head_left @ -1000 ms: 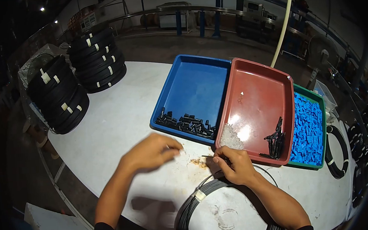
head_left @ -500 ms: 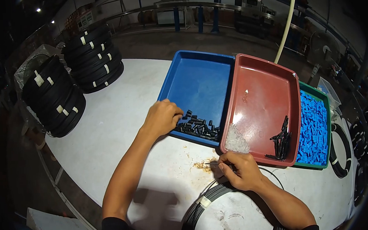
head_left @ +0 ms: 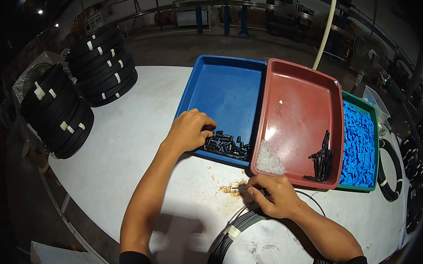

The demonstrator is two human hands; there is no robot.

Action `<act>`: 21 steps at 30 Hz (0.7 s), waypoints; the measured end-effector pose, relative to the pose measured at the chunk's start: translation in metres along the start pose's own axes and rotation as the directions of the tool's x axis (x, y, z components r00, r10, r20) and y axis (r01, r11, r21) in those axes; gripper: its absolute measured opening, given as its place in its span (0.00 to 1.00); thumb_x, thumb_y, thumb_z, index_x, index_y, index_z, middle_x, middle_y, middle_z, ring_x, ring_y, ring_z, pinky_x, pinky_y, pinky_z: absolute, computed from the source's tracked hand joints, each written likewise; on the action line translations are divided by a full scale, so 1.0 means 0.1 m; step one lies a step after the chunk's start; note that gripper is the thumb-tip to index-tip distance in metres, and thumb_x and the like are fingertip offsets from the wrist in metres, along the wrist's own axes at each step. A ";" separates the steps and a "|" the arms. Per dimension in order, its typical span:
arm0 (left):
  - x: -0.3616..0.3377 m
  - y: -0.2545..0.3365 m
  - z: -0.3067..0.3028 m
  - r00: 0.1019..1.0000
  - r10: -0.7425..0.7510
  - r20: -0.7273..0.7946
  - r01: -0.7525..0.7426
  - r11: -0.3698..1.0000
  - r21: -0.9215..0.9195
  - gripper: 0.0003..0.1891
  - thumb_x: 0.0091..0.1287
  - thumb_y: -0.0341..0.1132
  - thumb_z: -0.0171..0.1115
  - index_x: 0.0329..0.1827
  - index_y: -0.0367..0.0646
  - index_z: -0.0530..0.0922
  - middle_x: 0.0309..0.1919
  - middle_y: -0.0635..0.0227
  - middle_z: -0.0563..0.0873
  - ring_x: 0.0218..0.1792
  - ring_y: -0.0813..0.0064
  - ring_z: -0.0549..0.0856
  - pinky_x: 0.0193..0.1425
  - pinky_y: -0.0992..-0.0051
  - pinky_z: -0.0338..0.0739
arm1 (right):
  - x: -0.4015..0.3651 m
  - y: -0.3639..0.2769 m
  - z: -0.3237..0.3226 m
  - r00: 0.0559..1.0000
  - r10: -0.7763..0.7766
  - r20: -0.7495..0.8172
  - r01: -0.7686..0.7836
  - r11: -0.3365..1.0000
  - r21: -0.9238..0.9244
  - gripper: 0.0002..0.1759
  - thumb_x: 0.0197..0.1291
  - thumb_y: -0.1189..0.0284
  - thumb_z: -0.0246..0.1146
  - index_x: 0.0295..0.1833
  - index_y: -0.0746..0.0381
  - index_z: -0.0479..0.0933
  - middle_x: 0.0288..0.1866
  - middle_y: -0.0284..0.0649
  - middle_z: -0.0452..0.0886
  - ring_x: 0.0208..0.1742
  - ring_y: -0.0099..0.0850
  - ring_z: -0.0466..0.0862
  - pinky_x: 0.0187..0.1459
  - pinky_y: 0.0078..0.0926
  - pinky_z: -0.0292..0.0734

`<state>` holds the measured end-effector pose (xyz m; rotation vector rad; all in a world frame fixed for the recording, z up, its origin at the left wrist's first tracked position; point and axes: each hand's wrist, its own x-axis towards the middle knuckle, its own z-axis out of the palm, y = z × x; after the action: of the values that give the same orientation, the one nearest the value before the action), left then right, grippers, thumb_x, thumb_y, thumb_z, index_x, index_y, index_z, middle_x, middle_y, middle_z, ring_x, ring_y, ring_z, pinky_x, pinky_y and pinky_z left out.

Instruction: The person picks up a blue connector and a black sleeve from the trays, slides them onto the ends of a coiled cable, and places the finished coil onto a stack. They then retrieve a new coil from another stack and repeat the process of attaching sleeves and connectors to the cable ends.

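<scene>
My left hand (head_left: 188, 129) is over the near left corner of the blue tray (head_left: 185, 92), fingers curled and thumb drawn in close to the small black tube-like pieces (head_left: 227, 147). What sits between its fingertips is too small to make out. At the near edge of the red tray (head_left: 295, 112), my right hand (head_left: 273, 193) pinches the end of a thin black cable, whose tip points left above brown crumbs (head_left: 228, 188) on the table. The coil of black cable (head_left: 232, 232), bound with a pale tape, lies beneath my right hand and forearm.
Clear plastic bits (head_left: 270, 160) and slim black pieces (head_left: 321, 161) lie inside the red tray. Beside it, a green tray (head_left: 375, 136) holds blue parts (head_left: 357, 147). Black coils (head_left: 101, 71) are stacked at the far left; another coil (head_left: 391, 169) rests at the right.
The camera view has shifted slightly. My left hand's fingertips have moved a little over the black pieces. My right hand keeps its pinch on the cable end.
</scene>
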<state>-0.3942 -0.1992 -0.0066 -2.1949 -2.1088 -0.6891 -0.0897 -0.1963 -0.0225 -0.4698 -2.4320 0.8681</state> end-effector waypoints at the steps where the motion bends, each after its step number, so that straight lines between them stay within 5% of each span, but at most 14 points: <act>1: 0.00 -0.01 0.01 1.000 0.000 0.001 0.000 1.000 0.000 0.13 0.61 0.34 0.75 0.48 0.44 0.91 0.46 0.62 0.92 0.51 0.60 0.86 0.60 0.63 0.79 | 0.00 0.00 0.00 1.000 0.001 0.000 -0.001 1.000 0.000 0.05 0.68 0.73 0.63 0.43 0.63 0.81 0.28 0.46 0.87 0.26 0.42 0.88 0.32 0.37 0.82; 4: 0.01 -0.03 0.03 1.000 0.005 -0.003 -0.005 0.998 0.056 0.13 0.60 0.31 0.76 0.48 0.43 0.91 0.44 0.61 0.93 0.48 0.61 0.89 0.58 0.64 0.82 | 0.00 0.01 0.01 1.000 -0.005 -0.007 0.005 1.000 0.012 0.05 0.68 0.73 0.63 0.43 0.63 0.81 0.28 0.45 0.87 0.26 0.42 0.88 0.32 0.37 0.82; 7: 0.02 -0.03 0.03 0.986 -0.157 0.055 0.165 0.967 -0.195 0.14 0.60 0.30 0.74 0.49 0.42 0.91 0.39 0.61 0.93 0.44 0.61 0.91 0.55 0.65 0.84 | 0.01 0.01 0.00 1.000 0.004 -0.001 -0.004 1.000 0.002 0.05 0.68 0.73 0.63 0.43 0.63 0.81 0.28 0.44 0.87 0.26 0.42 0.88 0.32 0.38 0.82; 16: -0.04 0.02 0.03 0.996 -0.074 -0.054 0.074 0.997 -0.008 0.23 0.57 0.25 0.71 0.59 0.43 0.86 0.35 0.59 0.92 0.37 0.62 0.91 0.48 0.68 0.85 | -0.01 0.01 0.02 0.999 -0.034 0.007 0.035 0.997 -0.066 0.06 0.68 0.72 0.63 0.43 0.63 0.81 0.29 0.47 0.87 0.28 0.45 0.87 0.33 0.41 0.82; 21: -0.11 0.09 -0.07 0.977 -0.153 -0.147 0.108 0.955 -0.275 0.22 0.56 0.24 0.66 0.57 0.41 0.83 0.30 0.64 0.88 0.33 0.67 0.88 0.44 0.69 0.83 | -0.03 0.00 0.03 0.993 -0.117 -0.020 0.112 0.981 -0.159 0.06 0.66 0.72 0.65 0.44 0.63 0.81 0.30 0.47 0.86 0.29 0.47 0.87 0.32 0.43 0.81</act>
<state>-0.3873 -0.2128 -0.0018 -2.0375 -2.2016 -1.1868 -0.0890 -0.1987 -0.0253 -0.3914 -2.4844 0.6195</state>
